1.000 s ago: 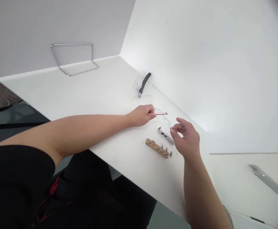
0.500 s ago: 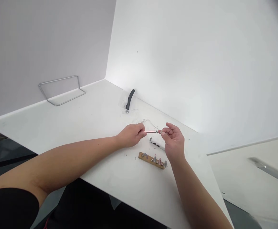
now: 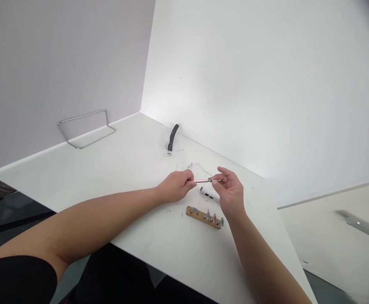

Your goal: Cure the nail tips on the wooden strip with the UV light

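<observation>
My left hand point(image 3: 178, 185) is closed around a slim pink rod with a silver tip point(image 3: 201, 181), held level above the table. At the rod's tip, my right hand point(image 3: 230, 190) pinches a small silvery piece between thumb and fingers, its other fingers partly raised. What that piece is cannot be made out. Just below the hands lies a white tube with black markings point(image 3: 205, 192), its right end hidden by my right hand. Nearer to me, a brown strip point(image 3: 200, 216) carries several small nail-shaped pieces, grey and pinkish, on metal studs.
A black curved object point(image 3: 173, 137) in clear plastic lies near the back wall, with a thin white cord point(image 3: 200, 165) in front of it. To the left, a bent metal wire frame point(image 3: 97, 138) leans on the grey partition. Small dark specks dot the white table point(image 3: 134, 152).
The whole view has shifted slightly, so things appear a little lower. Both hands keep their grip, and my right fingers have shifted slightly at the rod's tip.
</observation>
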Tool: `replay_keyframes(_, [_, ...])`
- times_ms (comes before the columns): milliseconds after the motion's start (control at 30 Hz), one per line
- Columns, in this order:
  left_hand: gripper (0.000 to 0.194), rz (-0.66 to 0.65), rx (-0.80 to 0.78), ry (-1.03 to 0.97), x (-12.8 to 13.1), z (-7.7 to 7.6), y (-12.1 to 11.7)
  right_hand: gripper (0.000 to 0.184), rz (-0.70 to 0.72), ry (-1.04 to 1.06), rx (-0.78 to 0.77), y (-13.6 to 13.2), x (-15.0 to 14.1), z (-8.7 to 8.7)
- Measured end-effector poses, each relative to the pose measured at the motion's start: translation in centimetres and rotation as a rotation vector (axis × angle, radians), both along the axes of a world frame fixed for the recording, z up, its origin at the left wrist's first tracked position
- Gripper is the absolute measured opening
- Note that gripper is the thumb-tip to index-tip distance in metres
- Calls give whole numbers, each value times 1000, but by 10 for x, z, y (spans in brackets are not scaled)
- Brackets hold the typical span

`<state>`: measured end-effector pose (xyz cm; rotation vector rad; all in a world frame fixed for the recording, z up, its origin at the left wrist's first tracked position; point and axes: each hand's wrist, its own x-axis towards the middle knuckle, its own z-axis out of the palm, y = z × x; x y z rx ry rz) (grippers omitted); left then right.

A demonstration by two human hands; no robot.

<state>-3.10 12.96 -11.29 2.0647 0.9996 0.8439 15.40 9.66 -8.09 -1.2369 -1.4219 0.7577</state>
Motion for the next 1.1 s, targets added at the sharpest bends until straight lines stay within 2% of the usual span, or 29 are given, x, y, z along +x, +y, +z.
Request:
replay_keyframes(200, [21,1,-31,-21,0,-1,0,40,47,-9,37,0,1,-2])
replay_keyframes(333, [21,50,-80,-34,-1,-2,2,41,80,31,101,1,15,-8])
replay_keyframes(567, [23,77,-142,-20,-2,-2,4,40,-172,-175,65,-9,65,-34])
replay_keyframes(667, [25,108,-143,3,-1,-4,3,42,-216,-281,67,-18,82,-47])
replay_keyframes(800, [26,141,-156,37,-1,-6,5,41,-258,-348,-35,-23,89,-54])
replay_keyframes(1100, [25,214,-142,38,-1,-1,3,43,-92,-658,-33,-22,81,-48])
